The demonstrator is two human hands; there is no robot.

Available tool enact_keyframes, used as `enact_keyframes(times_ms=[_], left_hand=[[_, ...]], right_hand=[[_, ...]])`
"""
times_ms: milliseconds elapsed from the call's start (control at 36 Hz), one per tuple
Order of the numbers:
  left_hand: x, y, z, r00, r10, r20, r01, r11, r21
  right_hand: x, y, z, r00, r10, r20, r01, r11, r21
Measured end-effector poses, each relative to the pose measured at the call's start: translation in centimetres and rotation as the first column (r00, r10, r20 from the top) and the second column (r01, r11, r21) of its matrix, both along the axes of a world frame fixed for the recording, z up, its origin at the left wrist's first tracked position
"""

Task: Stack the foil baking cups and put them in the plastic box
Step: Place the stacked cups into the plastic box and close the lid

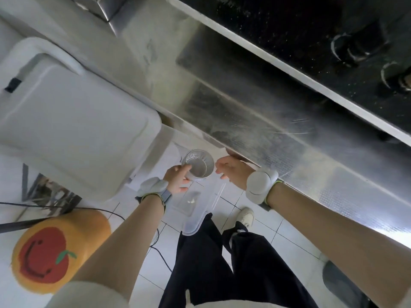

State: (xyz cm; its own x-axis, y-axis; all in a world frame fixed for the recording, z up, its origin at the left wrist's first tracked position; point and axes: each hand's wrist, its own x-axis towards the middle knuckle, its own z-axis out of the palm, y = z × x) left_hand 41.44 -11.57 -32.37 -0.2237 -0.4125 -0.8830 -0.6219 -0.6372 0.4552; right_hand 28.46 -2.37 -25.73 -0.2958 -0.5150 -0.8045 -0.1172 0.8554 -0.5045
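My left hand [178, 178] grips a round foil baking cup [198, 165] by its near rim, mouth facing up toward me; whether it is one cup or a nested stack I cannot tell. The cup hangs over the far end of a clear plastic box [195, 216] that lies below my hands, above the floor. My right hand [231, 172] hovers just right of the cup with fingers spread and nothing in it, close to the steel counter's edge.
A brushed steel counter [255, 112] runs diagonally on the right, with a black stovetop [311, 41] beyond it. A large white plastic bin [73, 121] sits at left. An orange stool with a red apple face [53, 252] and black cables stand on the tiled floor.
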Motion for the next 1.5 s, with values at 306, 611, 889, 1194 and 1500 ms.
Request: enact_keyframes(times_ms=[306,611,889,1194,1500], left_hand=[[-0.7,0.4,-2.9,1.0,-0.02,0.022,0.019,0.997,0.069],[-1.9,1.2,-4.1,0.996,0.074,0.046,-0.075,0.997,0.031],[-1.3,1.2,-4.2,0.997,0.066,0.039,-0.066,0.998,0.01],[-1.1,0.5,-0.7,0.996,-0.079,0.046,0.083,0.993,-0.08],[-0.5,0.2,5.4,0.985,-0.161,-0.056,0.152,0.978,-0.146]], right_hand=[[-0.4,0.3,-0.5,0.997,0.046,-0.054,-0.047,0.999,-0.025],[-0.5,0.5,-0.4,0.998,0.05,-0.047,-0.051,0.998,-0.028],[-0.4,0.5,0.0,0.999,0.022,-0.025,-0.023,0.999,-0.025],[-0.2,0.8,1.4,0.997,0.062,0.042,-0.062,0.998,0.006],[-0.8,1.0,5.0,0.99,0.137,0.029,-0.135,0.988,-0.072]])
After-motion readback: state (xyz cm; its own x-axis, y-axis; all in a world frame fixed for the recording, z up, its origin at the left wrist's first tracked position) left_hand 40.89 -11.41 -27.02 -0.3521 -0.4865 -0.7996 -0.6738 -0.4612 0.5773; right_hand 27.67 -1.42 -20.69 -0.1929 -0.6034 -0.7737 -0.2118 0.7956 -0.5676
